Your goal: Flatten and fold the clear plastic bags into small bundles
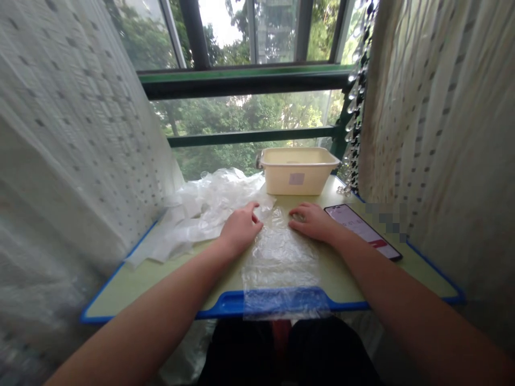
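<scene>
A clear, crinkled plastic bag (281, 257) lies flat in the middle of the table, its near end hanging over the front edge. My left hand (241, 228) rests by its far left corner, with fingers loosely curved and thumb and forefinger apart. On the other side, my right hand (313, 221) lies near the far right corner; a gap shows between its curved fingers and thumb. Neither hand visibly grips anything. Beyond my left hand spreads a heap of thin white translucent plastic bags (217, 198).
A cream plastic bin (298, 179) with a small label stands at the back. A phone (364, 233) with a lit screen lies to the right. The light green table (124, 297) has a blue rim. Curtains (80, 107) hang on both sides before a window.
</scene>
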`<state>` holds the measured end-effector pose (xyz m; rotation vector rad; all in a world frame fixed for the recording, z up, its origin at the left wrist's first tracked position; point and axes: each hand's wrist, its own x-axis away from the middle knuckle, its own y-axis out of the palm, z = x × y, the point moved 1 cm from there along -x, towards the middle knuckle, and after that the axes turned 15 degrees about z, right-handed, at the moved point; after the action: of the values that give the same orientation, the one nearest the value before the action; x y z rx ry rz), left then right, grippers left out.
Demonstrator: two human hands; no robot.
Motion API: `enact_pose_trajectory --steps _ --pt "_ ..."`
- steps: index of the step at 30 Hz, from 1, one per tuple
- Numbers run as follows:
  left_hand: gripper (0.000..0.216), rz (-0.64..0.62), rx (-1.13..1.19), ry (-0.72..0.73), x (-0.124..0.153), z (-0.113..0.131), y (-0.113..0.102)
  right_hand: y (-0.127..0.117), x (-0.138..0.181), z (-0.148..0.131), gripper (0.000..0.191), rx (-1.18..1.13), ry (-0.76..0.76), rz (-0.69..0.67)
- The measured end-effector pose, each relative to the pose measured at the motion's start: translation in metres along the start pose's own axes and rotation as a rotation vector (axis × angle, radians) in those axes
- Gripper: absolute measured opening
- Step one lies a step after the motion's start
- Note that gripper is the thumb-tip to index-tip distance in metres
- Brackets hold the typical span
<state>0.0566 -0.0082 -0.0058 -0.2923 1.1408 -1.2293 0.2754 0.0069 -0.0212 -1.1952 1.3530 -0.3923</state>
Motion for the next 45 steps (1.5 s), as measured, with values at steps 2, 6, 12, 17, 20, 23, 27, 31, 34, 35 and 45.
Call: enact_pose_trajectory --steps 2,6,12,17,20,23,27,31,34,35,45 --pt "0.053 -0.009 0.133 -0.025 0.000 0.001 -0.001 -0.001 -0.001 0.000 0.033 -0.015 0.017 -0.001" --pt "0.061 -0.129 0.386 0.026 0.001 0.004 -0.004 -0.010 -0.001 -0.001 0.036 -0.058 0.089 -0.004" --pt "0.018 -0.289 0.369 0.200 0.005 0.008 -0.007 -0.018 0.004 0.008 0.042 0.083 0.207 -0.045" --pt "0.016 -0.286 0.348 0.279 0.006 0.011 -0.010 -0.016 0.005 0.009 0.033 0.026 0.257 -0.071" --pt "0.020 -0.229 0.321 0.301 0.006 0.010 -0.010 -0.016 0.005 0.006 0.030 -0.070 0.313 -0.067" --pt "0.025 -0.174 0.262 0.373 0.006 0.009 -0.009 -0.018 0.004 0.003 0.027 -0.119 0.306 -0.022" --pt "0.023 -0.250 0.202 0.496 0.008 0.008 -0.005 -0.020 0.001 0.005 0.025 -0.142 0.275 0.085" --pt "0.021 -0.298 0.194 0.527 0.008 0.010 -0.004 -0.021 0.002 0.003 0.026 -0.033 0.169 0.181" --pt "0.021 -0.312 0.206 0.543 0.009 0.012 -0.005 -0.021 0.006 -0.007 0.024 -0.066 -0.046 0.212" --pt "0.021 -0.313 0.205 0.546 0.009 0.013 -0.005 -0.020 0.007 -0.011 0.022 -0.116 -0.110 0.194" --pt "0.023 -0.333 0.114 0.594 0.013 0.018 -0.011 0.006 0.000 -0.011 0.040 0.090 0.097 0.108"
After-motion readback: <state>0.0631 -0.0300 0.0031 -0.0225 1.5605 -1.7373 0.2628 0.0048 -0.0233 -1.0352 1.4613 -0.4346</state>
